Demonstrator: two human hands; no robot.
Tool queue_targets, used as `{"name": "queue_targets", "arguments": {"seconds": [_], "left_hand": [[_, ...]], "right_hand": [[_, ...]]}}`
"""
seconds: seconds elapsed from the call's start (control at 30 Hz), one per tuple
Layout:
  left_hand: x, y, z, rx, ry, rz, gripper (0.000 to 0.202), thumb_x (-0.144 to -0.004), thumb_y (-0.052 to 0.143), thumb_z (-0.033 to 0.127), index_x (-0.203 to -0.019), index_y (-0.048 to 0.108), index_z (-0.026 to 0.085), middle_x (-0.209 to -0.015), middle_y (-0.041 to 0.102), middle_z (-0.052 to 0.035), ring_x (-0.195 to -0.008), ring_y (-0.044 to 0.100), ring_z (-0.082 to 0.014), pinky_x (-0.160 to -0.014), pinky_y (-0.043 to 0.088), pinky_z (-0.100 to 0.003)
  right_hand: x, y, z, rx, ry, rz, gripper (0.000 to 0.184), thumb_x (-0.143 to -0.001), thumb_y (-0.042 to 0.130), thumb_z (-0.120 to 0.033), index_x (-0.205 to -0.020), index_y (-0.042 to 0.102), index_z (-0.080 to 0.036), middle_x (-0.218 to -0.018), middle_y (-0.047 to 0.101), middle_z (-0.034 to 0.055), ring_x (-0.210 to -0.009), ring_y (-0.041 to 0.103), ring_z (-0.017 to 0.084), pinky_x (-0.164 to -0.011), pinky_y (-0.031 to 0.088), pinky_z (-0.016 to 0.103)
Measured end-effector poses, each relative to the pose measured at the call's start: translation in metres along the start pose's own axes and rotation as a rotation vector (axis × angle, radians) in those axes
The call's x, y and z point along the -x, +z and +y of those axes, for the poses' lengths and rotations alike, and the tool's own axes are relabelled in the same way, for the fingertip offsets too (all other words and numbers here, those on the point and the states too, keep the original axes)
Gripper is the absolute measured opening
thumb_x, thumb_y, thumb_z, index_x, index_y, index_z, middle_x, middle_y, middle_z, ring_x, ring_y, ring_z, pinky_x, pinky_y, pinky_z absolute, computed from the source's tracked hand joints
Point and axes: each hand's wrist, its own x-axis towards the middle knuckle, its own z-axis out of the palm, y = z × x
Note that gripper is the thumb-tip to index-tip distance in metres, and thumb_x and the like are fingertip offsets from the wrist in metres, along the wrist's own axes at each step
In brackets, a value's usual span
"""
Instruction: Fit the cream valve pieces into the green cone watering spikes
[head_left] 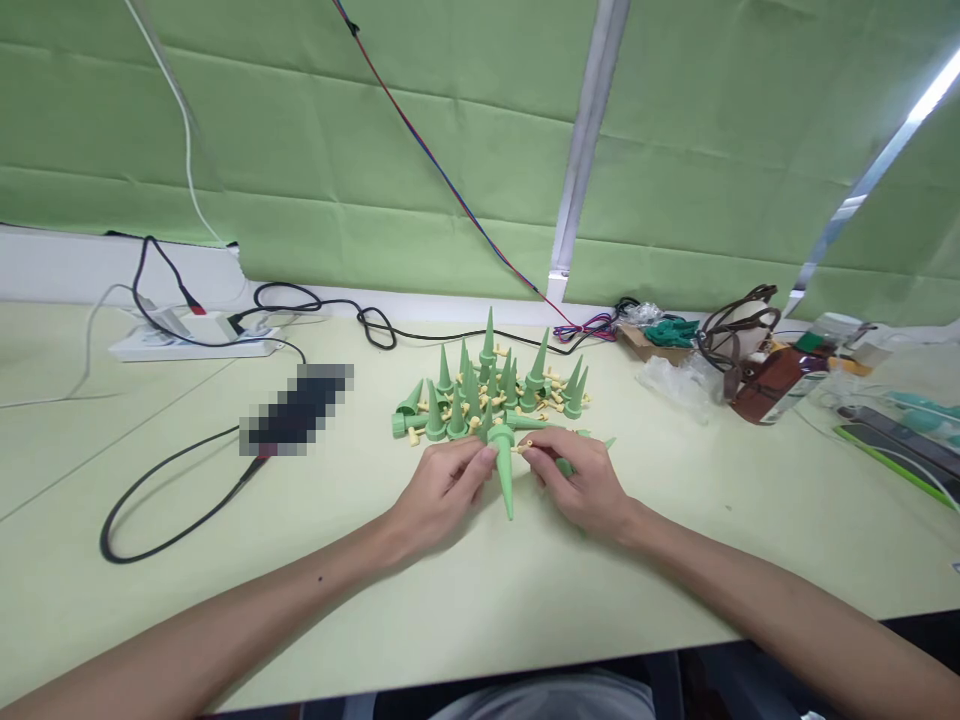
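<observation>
My left hand [442, 492] pinches the wide top of a green plastic cone spike [505, 470], whose tip points down toward me. My right hand [577, 478] is closed around a small yellow peg [527, 446] held at the spike's head, with another green piece tucked under its fingers. Just beyond both hands lies a pile of green cone spikes [487, 390], several standing upright, mixed with small yellow pegs [555, 392] on the pale green table [375, 600].
A black cable [161, 500] loops at the left, leading to a blurred dark device [296, 410]. A white power strip [191, 340] sits at the back left. A brown bag [757, 375], plastic wrap [675, 380] and phones [892, 435] crowd the right.
</observation>
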Motion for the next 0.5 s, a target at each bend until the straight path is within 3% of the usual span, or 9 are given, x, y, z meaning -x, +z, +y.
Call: {"name": "queue_targets", "arguments": {"seconds": [0.5], "left_hand": [[-0.0017, -0.0010, 0.0053, -0.073, 0.028, -0.003, 0.040, -0.100, 0.045, 0.037, -0.065, 0.047, 0.018, -0.064, 0.046, 0.0018, -0.062, 0.044, -0.0130, -0.059, 0.034, -0.026]], "right_hand": [[0.0000, -0.0016, 0.0003, 0.006, -0.005, -0.019, 0.019, -0.101, 0.047, -0.019, -0.088, 0.062, -0.018, -0.066, 0.057, -0.0004, -0.056, 0.050, 0.012, -0.056, 0.041, 0.024]]}}
